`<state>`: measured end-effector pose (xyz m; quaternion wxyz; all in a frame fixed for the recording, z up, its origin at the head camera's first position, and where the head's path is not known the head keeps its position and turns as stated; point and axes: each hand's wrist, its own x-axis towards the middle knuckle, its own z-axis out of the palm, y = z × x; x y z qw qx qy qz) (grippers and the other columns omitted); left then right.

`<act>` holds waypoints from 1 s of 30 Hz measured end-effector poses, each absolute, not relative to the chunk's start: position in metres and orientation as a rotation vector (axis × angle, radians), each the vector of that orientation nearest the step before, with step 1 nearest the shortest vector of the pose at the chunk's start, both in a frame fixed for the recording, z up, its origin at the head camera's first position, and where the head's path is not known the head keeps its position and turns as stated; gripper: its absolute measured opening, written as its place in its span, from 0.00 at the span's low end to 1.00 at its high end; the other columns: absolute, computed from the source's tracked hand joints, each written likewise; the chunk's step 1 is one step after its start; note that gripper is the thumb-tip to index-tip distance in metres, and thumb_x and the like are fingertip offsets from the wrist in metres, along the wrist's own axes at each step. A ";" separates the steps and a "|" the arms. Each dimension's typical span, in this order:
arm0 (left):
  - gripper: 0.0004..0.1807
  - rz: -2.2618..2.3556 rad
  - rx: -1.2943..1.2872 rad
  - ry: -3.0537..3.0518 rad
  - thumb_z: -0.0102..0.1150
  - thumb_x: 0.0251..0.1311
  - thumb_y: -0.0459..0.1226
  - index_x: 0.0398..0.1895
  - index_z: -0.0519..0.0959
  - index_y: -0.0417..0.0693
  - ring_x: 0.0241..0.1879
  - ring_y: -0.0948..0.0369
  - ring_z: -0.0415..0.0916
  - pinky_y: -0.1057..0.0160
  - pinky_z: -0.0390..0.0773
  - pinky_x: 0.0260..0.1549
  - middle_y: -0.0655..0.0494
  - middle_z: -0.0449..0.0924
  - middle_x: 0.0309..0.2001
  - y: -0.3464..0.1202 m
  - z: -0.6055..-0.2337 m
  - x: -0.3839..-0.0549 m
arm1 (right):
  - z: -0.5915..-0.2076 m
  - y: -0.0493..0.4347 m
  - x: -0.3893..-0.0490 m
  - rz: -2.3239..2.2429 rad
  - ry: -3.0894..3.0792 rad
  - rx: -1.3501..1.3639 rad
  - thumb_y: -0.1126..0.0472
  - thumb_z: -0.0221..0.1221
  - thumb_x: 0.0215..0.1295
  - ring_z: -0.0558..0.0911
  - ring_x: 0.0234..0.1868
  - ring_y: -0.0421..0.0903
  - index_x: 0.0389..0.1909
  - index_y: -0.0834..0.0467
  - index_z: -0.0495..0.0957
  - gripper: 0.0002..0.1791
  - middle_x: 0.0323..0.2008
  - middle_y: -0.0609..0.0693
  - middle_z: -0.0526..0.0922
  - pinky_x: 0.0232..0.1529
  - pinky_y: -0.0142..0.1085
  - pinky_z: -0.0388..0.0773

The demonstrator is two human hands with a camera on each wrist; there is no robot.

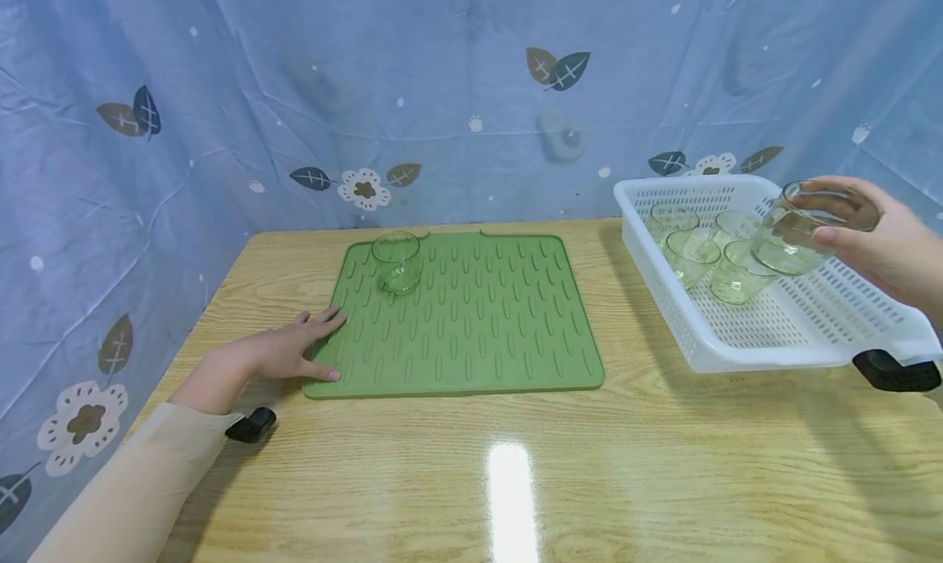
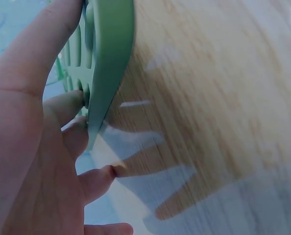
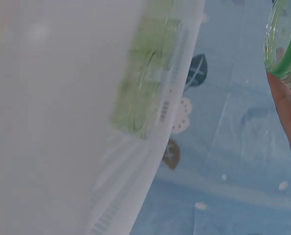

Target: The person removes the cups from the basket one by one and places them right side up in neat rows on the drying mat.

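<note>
My right hand [image 1: 873, 227] grips a clear, green-tinted glass [image 1: 791, 240], tilted, over the white basket [image 1: 725, 358]. Thumb and fingers wrap round the glass; in the right wrist view its green rim [image 3: 287, 58] shows at the right edge. Several similar glasses [image 1: 692, 256] stand together in the left part of the basket. My left hand [image 1: 287, 350] lies with spread fingers on the left edge of a green drying mat [image 1: 471, 326]. In the left wrist view the thumb and fingertips meet the mat's edge [image 2: 113, 54]. One glass [image 1: 398, 264] stands on the mat's far left part.
Mat and basket sit on a wooden table [image 1: 412, 473], the basket to the right of the mat. A blue patterned curtain [image 1: 457, 96] hangs behind the table and down its left side.
</note>
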<state>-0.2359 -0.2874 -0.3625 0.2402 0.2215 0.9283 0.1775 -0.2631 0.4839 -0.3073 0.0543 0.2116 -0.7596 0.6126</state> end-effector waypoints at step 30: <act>0.59 0.476 0.606 2.548 0.66 0.62 0.59 0.83 0.45 0.39 0.74 0.24 0.27 0.18 0.43 0.61 0.32 0.33 0.81 -0.287 -0.363 -0.234 | -0.220 0.299 -0.254 2.163 -2.211 0.870 0.73 0.61 0.71 0.78 0.61 0.43 0.68 0.55 0.69 0.27 0.61 0.50 0.78 0.57 0.30 0.76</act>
